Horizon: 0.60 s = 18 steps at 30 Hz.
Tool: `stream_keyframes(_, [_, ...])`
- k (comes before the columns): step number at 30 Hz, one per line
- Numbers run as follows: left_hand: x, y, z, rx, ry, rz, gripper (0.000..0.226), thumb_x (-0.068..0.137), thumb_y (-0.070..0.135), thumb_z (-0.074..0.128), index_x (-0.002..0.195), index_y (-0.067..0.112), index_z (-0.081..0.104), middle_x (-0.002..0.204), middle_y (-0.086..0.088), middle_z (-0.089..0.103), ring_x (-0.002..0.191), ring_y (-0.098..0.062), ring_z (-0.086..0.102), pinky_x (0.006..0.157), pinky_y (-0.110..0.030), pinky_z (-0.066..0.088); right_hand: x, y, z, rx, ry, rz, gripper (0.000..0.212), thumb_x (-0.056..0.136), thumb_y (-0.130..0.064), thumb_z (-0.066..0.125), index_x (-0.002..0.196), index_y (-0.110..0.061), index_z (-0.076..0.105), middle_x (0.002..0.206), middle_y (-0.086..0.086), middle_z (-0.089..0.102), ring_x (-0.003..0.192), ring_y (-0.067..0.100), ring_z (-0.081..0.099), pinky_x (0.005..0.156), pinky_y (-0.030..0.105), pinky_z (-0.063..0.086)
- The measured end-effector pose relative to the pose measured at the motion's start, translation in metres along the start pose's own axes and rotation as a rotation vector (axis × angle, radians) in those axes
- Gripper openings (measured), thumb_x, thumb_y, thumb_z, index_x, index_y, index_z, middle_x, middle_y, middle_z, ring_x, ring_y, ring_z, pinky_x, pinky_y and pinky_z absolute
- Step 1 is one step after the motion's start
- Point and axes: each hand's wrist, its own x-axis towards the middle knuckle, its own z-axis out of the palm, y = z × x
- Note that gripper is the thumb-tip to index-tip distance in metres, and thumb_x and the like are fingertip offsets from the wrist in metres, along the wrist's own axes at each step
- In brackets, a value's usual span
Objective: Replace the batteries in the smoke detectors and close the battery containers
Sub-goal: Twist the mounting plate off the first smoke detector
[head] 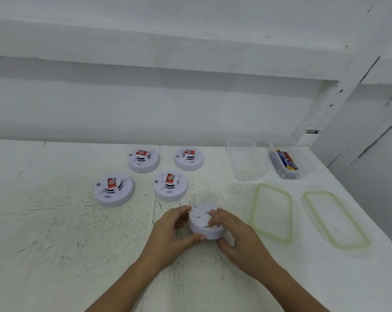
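Gripping a white smoke detector (201, 218) from both sides, flat back up, at the front middle of the white table (55, 233). With the left hand (174, 230), curled round the left rim, thumb on the near edge, fingers at the far edge. With the right hand (237, 233), fingers bent down on the top, thumb pressed to the near right edge. Cannot tell if lifted a little or resting on the table.

Behind and to the left, well apart from the hands, face up in two rows, each with a red sticker on top: front-left detector (114, 190), front-right detector (170, 185), back-left detector (143, 159), back-right detector (189, 158).

At the back right, side by side, both open: an empty clear box (246, 163) and a clear battery box (306, 168), with batteries (287, 159) lying inside.

In front of those, flat on the table, near each other but not touching: left green-rimmed lid (272, 212) and right green-rimmed lid (335, 219).
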Motion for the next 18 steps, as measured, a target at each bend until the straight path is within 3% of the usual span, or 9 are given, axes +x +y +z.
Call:
stream_keyframes(3, [0.002,0.001,-0.001,0.073,-0.007,0.047,0.076,0.056,0.086,0.058,0.120,0.046,0.046,0.113,0.029,0.054,0.107,0.010,0.050,0.085,-0.003,0.037,-0.002,0.001,0.001,-0.010,0.000,-0.001,0.042,0.078,-0.008,0.056,0.112,-0.033,0.054,0.133,-0.019,0.050,0.131,-0.008,0.035,0.106,0.008,0.026])
stream_keyframes(6, [0.002,-0.002,-0.001,0.101,-0.063,0.040,0.085,0.053,0.074,0.068,0.128,0.042,0.044,0.111,0.027,0.050,0.106,0.013,0.046,0.085,-0.001,0.035,-0.006,0.002,0.000,-0.021,-0.049,0.000,0.040,0.077,-0.017,0.052,0.114,-0.031,0.059,0.136,-0.017,0.049,0.134,-0.005,0.033,0.109,0.010,0.024])
stream_keyframes(9, [0.003,-0.006,0.001,0.129,-0.118,0.023,0.087,0.054,0.064,0.069,0.133,0.046,0.037,0.113,0.024,0.045,0.108,0.011,0.043,0.092,-0.011,0.038,-0.005,0.003,-0.003,-0.059,-0.068,-0.010,0.035,0.081,-0.023,0.050,0.113,-0.025,0.066,0.132,-0.016,0.053,0.130,-0.006,0.036,0.108,0.010,0.027])
stream_keyframes(12, [0.007,-0.004,0.003,0.139,-0.155,0.013,0.093,0.049,0.069,0.073,0.130,0.050,0.029,0.122,0.030,0.038,0.115,0.016,0.035,0.103,-0.027,0.032,0.006,0.002,-0.014,-0.099,-0.083,-0.020,0.030,0.084,-0.032,0.053,0.107,-0.021,0.069,0.123,-0.012,0.060,0.120,-0.003,0.045,0.102,0.016,0.036])
stream_keyframes(15, [0.012,0.004,0.006,0.144,-0.171,-0.014,0.101,0.041,0.070,0.079,0.128,0.044,0.033,0.122,0.034,0.040,0.114,0.017,0.035,0.104,-0.030,0.027,0.019,-0.001,-0.023,-0.216,-0.177,-0.037,0.029,0.086,-0.034,0.058,0.110,-0.021,0.067,0.131,-0.008,0.054,0.123,0.005,0.042,0.103,0.016,0.031])
stream_keyframes(18, [0.018,0.006,0.010,0.187,-0.180,-0.048,0.124,0.037,0.075,0.077,0.143,0.034,0.026,0.129,0.028,0.036,0.120,0.005,0.034,0.101,-0.026,0.017,0.029,-0.004,-0.025,-0.285,-0.260,-0.052,0.028,0.091,-0.027,0.058,0.117,-0.017,0.061,0.142,-0.004,0.044,0.133,0.011,0.036,0.104,0.014,0.023])
